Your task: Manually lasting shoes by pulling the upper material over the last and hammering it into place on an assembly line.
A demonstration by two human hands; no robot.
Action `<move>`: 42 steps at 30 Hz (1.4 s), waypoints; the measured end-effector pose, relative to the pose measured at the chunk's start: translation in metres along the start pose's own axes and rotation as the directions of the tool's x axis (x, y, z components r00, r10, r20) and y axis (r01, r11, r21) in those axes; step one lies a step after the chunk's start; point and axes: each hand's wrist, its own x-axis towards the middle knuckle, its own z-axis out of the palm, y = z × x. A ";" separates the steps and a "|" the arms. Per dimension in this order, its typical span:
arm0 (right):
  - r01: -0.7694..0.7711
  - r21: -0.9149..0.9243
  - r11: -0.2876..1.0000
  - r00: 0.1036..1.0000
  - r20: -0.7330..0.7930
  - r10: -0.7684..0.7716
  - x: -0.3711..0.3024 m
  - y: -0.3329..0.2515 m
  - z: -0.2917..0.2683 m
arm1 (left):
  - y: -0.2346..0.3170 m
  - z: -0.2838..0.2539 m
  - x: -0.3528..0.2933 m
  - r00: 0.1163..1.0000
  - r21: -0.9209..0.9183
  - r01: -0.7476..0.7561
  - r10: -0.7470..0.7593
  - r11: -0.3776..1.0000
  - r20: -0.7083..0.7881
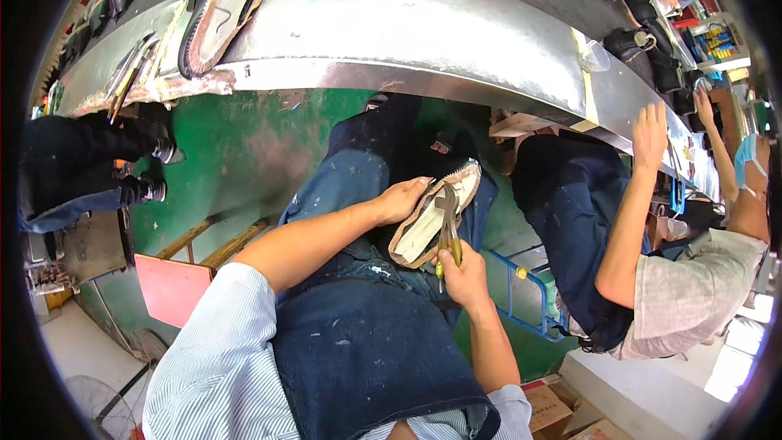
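Note:
An upturned shoe [422, 232], its pale underside facing up and a rough edge around it, lies over my lap. My left hand [401, 200] is closed around the shoe's side. In my right hand [463, 270] is a pair of pliers [449, 224] with yellow-green handles. Their metal head lies over the shoe's underside, toward its far end; whether the jaws grip anything is too small to tell. My fingers on the shoe's far side are hidden.
A metal-edged workbench [391, 24] curves across the front. On it are another upturned shoe [226, 12], several tools [130, 73] at left and dark shoes [631, 42] at right. A co-worker [692, 289] sits close on my right, beside a blue metal frame [521, 297]. A pink-topped stool [173, 287] stands left.

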 end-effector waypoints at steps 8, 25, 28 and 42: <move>0.048 -0.313 0.949 0.998 0.058 -0.032 -0.033 -0.012 -0.035 | -0.012 0.013 -0.021 0.966 0.142 -0.114 0.143 0.983 -0.217; 0.063 -0.731 0.679 0.938 0.275 0.209 0.003 -0.090 -0.058 | -0.008 0.023 -0.038 0.948 0.365 -0.125 0.219 0.923 -0.230; 0.120 -0.630 0.767 0.974 0.223 0.030 0.011 -0.066 -0.043 | -0.017 0.017 -0.038 0.962 -0.054 -0.150 0.133 0.987 -0.240; 0.318 -0.683 0.657 0.895 -0.013 -0.447 0.014 -0.043 -0.042 | 0.024 0.021 -0.035 0.904 0.012 -0.227 0.216 0.974 -0.369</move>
